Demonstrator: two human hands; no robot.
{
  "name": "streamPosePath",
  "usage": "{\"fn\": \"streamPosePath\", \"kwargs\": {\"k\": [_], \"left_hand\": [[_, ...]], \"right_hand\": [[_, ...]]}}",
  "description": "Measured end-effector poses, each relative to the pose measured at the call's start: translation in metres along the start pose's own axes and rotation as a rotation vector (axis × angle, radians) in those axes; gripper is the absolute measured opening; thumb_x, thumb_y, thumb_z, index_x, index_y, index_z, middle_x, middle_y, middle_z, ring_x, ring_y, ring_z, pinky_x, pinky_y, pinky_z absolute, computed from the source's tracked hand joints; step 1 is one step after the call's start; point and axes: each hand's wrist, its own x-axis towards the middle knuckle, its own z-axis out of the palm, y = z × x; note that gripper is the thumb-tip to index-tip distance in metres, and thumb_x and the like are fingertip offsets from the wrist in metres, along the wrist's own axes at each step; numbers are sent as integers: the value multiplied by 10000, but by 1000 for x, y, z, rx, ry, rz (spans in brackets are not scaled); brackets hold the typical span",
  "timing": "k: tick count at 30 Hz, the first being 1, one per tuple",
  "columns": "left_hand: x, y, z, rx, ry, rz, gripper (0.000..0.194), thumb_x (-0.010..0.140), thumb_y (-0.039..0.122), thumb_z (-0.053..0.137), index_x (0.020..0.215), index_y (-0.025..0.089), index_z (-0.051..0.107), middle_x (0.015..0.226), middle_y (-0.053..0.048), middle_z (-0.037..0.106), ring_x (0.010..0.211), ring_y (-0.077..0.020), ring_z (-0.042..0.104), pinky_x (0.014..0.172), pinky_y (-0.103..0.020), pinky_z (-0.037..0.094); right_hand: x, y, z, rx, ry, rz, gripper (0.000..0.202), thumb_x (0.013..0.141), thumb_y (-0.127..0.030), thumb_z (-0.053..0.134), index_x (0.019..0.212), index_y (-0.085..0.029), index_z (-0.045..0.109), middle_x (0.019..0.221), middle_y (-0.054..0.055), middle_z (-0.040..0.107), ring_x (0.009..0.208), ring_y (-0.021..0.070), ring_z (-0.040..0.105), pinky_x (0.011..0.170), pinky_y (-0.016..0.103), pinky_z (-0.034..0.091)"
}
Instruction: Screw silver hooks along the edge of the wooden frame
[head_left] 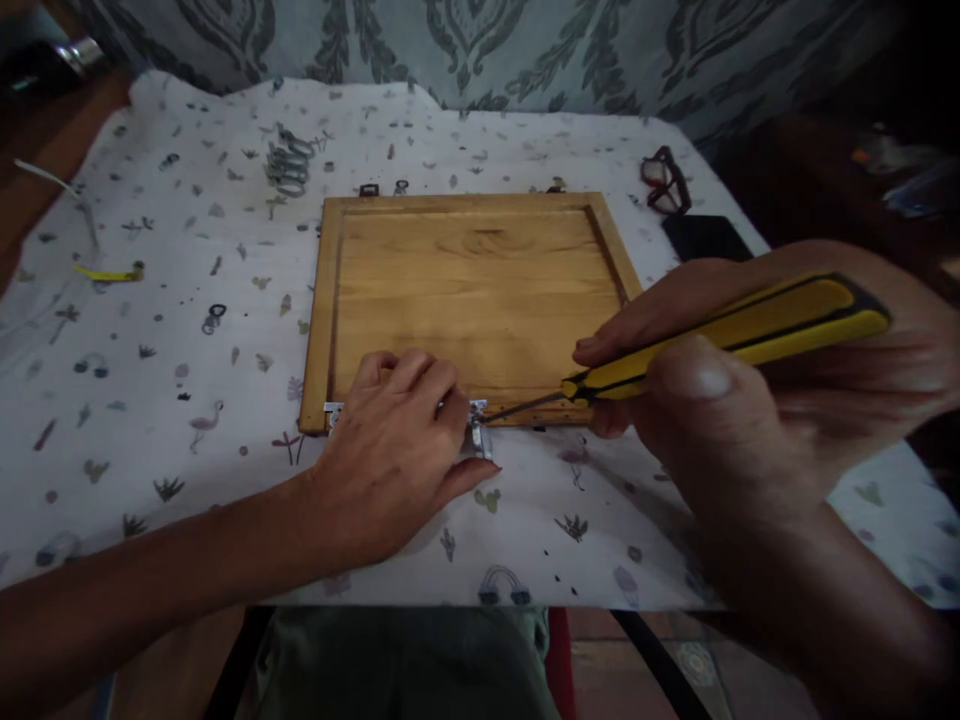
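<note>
A framed wooden panel [465,290] lies flat on the cloth-covered table. Over its near edge, left of the middle, my left hand [397,440] is closed on a silver metal fitting [481,438], which shows partly beyond the fingers. My right hand [720,400] grips a yellow and black screwdriver [675,350] from the right. The screwdriver's thin shaft points left, and its tip is at the fitting beside my left hand.
Behind the panel at the left lie several metal pieces [289,162]. Glasses [664,182] and a dark flat object [706,238] are at the back right. A yellow item [109,273] lies at the far left. Patterned fabric [495,50] hangs behind the table.
</note>
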Motion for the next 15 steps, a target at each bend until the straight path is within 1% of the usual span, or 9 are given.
{"fn": "streamPosePath", "kwargs": {"k": [4, 9, 11, 14, 15], "left_hand": [[0, 0, -1, 1, 10, 9, 430, 835, 542, 798, 884, 124, 708, 902, -71, 648, 948, -302, 598, 793, -450, 417], [0, -1, -1, 3, 6, 13, 415, 842, 531, 797, 881, 130, 700, 908, -69, 651, 944, -296, 600, 798, -444, 415], [0, -1, -1, 2, 8, 14, 405, 845, 525, 796, 881, 133, 698, 910, -68, 653, 946, -293, 600, 802, -441, 415], [0, -1, 0, 3, 12, 14, 412, 841, 530, 799, 875, 132, 699, 903, -69, 650, 944, -293, 601, 801, -440, 418], [0, -1, 0, 5, 13, 12, 416, 838, 534, 801, 873, 132, 699, 899, -69, 650, 943, -293, 600, 802, -440, 419]], "right_hand": [[-1, 2, 0, -26, -24, 35, 189, 840, -486, 777, 799, -301, 780, 678, 8, 715, 451, 195, 588, 394, 383, 433], [0, 2, 2, -32, -30, 43, 154, 802, -493, 810, 793, -341, 791, 726, 8, 740, 532, 220, 639, 434, 384, 496], [2, 2, 1, -33, -64, 56, 162, 792, -479, 826, 786, -321, 792, 746, 20, 746, 564, 221, 664, 471, 378, 526], [4, 4, 1, -32, -122, 64, 170, 779, -420, 849, 769, -260, 791, 746, 42, 750, 582, 212, 689, 520, 360, 545], [4, 5, 1, -1, -63, 5, 189, 781, -425, 841, 743, -248, 785, 713, 42, 741, 553, 201, 677, 501, 349, 527]]}}
